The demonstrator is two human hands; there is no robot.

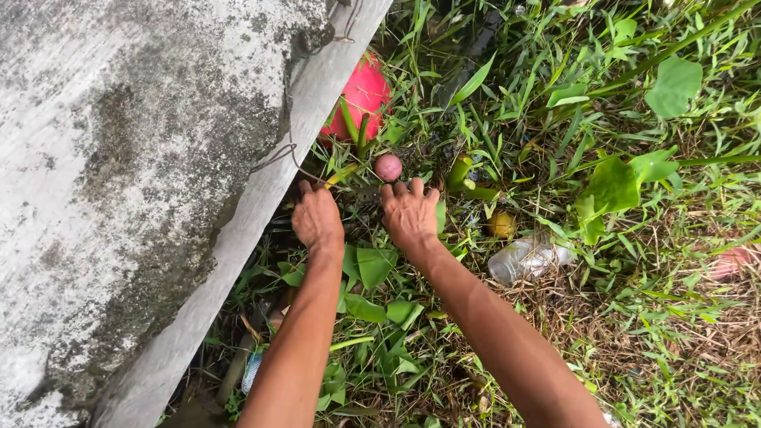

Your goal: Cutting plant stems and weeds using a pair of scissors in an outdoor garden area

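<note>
Concrete slab (119, 158): grey, stained, fills the left side, edge running diagonally. Grass and broad-leaved weeds (618, 190): cover the ground to its right. Red ball-like object (363, 93): partly under the slab edge. Clear plastic bottle (527, 257): lying among stems, right of the hands. Left hand (317, 218): palm down, fingers reaching into the plants. Right hand (409, 212): open, fingers spread. Small pinkish round fruit (388, 167): just beyond the right fingertips, ungripped.

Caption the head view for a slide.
Two bare hands, left hand and right hand, reach into weeds near a small pink ball.
</note>
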